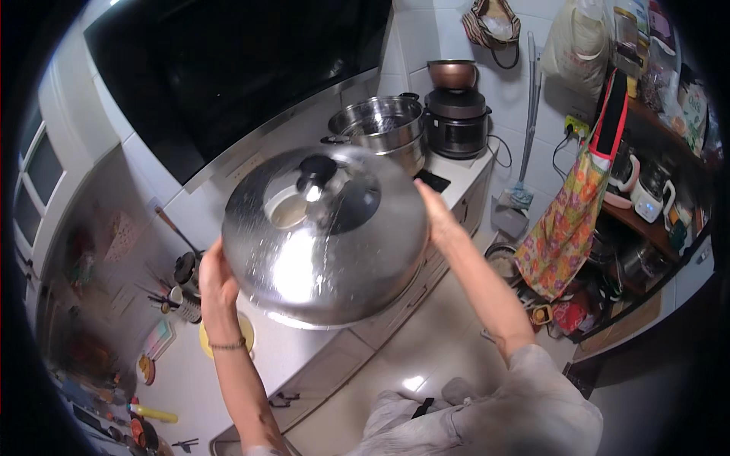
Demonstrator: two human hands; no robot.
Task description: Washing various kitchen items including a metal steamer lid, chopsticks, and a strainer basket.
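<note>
A large domed steel pot lid (365, 268) with a glass window and a black knob fills the middle of the head view, raised and wet with droplets. My left hand (217, 273) grips its left rim; my right hand (438, 216) holds the right rim. What lies directly beneath the lid is hidden. Just behind it on the counter stands a steel steamer pot (382, 122), uncovered. To the right of that pot is a black electric cooker (457, 125) with a copper-coloured bowl (453, 74) on top.
A dark range hood panel (239, 62) overhangs the counter. On the left counter (274, 353) are a yellow round item (246, 330), a utensil holder (188, 310) and bottles. A floral apron (564, 228) hangs at right before crowded shelves (650, 228); a dustpan (509, 219) is by the wall.
</note>
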